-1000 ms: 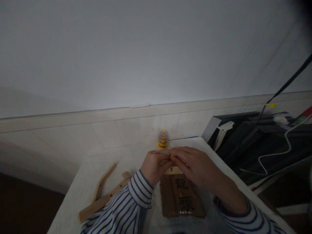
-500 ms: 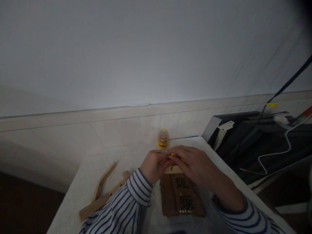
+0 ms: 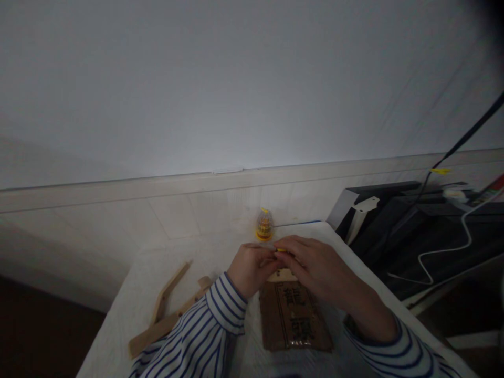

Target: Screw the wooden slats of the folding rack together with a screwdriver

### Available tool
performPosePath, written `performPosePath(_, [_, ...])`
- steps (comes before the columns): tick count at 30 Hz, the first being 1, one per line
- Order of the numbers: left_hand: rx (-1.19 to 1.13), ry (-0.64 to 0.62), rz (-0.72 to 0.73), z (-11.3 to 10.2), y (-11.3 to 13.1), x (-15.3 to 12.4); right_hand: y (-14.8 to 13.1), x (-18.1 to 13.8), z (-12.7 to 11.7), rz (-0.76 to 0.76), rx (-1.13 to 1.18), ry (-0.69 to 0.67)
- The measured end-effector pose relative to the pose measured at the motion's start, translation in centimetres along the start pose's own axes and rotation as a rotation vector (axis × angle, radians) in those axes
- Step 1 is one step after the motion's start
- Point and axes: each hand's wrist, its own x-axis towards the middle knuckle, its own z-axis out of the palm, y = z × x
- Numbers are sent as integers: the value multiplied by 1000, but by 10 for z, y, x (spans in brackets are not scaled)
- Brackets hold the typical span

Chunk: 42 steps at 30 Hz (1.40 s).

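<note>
The right hand pinched a yellow bit between thumb and fingers, above the middle of the table. The left hand met it there, its thumb and forefinger drawn together at the bit's other side — whether they gripped it too, I could not tell, for the fingers hid most of it. Both wrists came out of striped cotton-looking sleeves.

Below the hands lay a pale wood block with small dark marks, partly covered by the fingers. It sat at the far edge of a flat brown packet, boxy and creased, with bold black characters and a glossy shine near its close edge. What was inside the packet could not be seen.

Beyond the hands, near the wall, stood a clear dome on a round yellow base; yellow contents showed through its see-through side, too small to make out.

To the left lay smooth wood strips — a slim, bent one and a broader one partly under the sleeve. The white table covering looked faintly wrinkled.
</note>
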Motion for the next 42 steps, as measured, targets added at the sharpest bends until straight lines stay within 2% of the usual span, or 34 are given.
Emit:
performPosePath(11, [41,78,-15,3,-2,1,0,-1,-1,-17,-13,10])
performPosePath(17, [20,38,-8,2,-2,0,0,-1,-2,-59,-42,65])
performPosePath(29, [-9,28,-2,1,-1,1,0,-1,-1,-64,-41,32])
performPosePath(42, [-107,-50,-24,0,-2,-1,1,0,1,-10,-8,5])
